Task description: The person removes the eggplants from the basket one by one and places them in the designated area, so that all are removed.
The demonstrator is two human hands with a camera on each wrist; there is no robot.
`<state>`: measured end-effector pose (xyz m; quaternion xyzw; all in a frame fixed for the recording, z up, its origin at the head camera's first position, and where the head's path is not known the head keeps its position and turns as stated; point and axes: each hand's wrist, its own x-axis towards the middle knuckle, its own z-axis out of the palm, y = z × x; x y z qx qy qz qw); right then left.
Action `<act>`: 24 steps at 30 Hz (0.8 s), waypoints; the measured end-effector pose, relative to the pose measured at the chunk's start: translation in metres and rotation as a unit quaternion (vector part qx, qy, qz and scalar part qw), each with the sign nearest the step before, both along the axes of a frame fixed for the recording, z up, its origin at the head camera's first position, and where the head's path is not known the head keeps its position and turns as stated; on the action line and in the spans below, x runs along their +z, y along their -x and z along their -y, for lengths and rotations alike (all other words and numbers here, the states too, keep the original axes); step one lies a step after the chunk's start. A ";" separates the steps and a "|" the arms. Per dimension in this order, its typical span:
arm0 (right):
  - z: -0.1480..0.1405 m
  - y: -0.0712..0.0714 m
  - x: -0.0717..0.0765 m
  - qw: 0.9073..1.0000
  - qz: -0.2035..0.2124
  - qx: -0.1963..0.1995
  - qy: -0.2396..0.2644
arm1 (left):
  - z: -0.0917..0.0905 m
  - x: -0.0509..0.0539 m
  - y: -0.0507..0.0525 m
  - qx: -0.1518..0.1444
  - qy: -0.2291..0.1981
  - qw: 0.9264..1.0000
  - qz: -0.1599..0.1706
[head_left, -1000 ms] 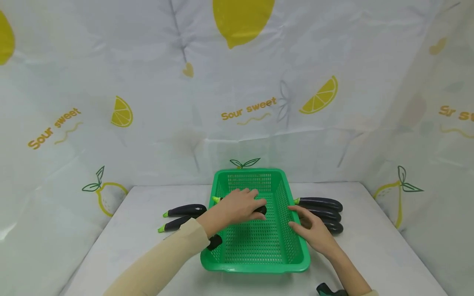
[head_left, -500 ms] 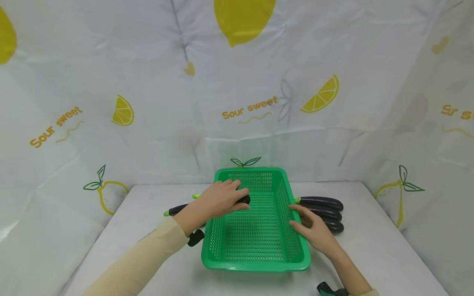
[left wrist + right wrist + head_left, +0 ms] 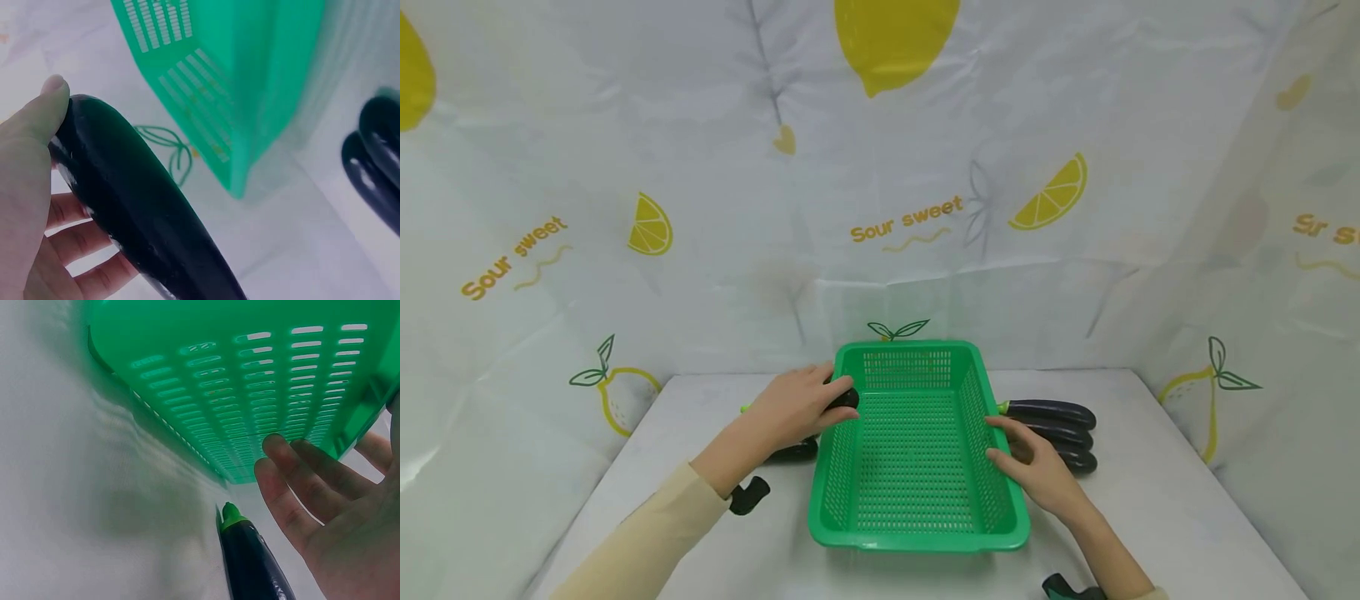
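My left hand grips a dark eggplant just above the basket's left rim. In the left wrist view the thumb and fingers wrap this glossy eggplant. The green plastic basket stands in the middle of the table. At its right side, my right hand holds the rim, the thumb over the edge and several fingers against the perforated outer wall. Another eggplant lies left of the basket, partly hidden by my left forearm.
Right of the basket, eggplants lie side by side, partly behind my right hand; one green-stemmed eggplant shows below the fingers. A printed white sheet hangs behind the white table. Dark camera mounts sit by the wrists.
My left hand has carried the eggplant leftward, from over the basket's inside to its left rim. My right hand and the basket have stayed put.
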<state>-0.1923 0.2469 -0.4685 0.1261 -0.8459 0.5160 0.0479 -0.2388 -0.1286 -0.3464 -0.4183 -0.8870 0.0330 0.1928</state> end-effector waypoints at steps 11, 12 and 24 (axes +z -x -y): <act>0.000 0.000 -0.001 1.000 -0.005 -0.001 -0.003 | 0.035 -0.016 -0.005 0.043 -0.048 0.998 -0.002; 0.000 0.000 -0.002 1.000 -0.006 -0.001 -0.003 | 0.037 -0.017 -0.006 0.048 -0.048 0.998 -0.002; 0.000 0.001 -0.002 1.000 -0.004 0.001 -0.003 | 0.059 -0.039 -0.010 0.097 -0.034 0.994 0.030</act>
